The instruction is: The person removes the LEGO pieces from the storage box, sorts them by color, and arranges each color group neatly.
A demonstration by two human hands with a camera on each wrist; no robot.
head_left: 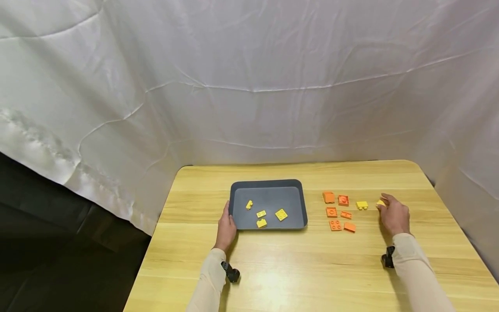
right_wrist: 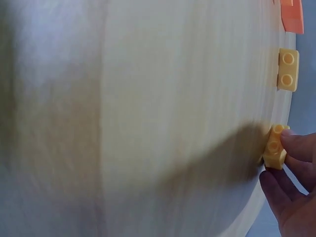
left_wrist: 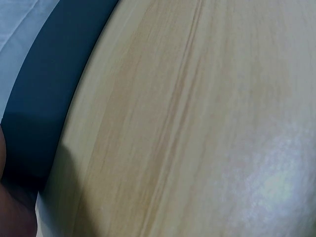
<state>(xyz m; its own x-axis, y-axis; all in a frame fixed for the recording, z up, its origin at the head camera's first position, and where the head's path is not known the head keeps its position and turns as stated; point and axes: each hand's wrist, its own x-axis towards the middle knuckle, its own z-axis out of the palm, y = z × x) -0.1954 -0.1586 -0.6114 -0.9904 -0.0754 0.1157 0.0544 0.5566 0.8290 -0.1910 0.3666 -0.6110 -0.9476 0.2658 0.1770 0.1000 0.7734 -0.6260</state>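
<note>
Right arm (head_left: 416, 266) reaches forward, right hand (head_left: 394, 216) pinching yellow brick (right_wrist: 274, 152) on right side of table (head_left: 312, 268); left arm (head_left: 208, 277) extended, left hand (head_left: 226, 227) gripping left rim of gray tray (head_left: 270, 197).

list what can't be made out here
Left hand: left wrist view, mostly cut off by the left edge.
Tray: left wrist view, inside hidden by its wall.
Held brick: head view, partly covered by the right hand.
Orange brick: right wrist view, cut off by the top edge.

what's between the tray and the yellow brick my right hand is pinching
The head view shows six orange bricks and one other yellow brick lying there on the table.
</note>
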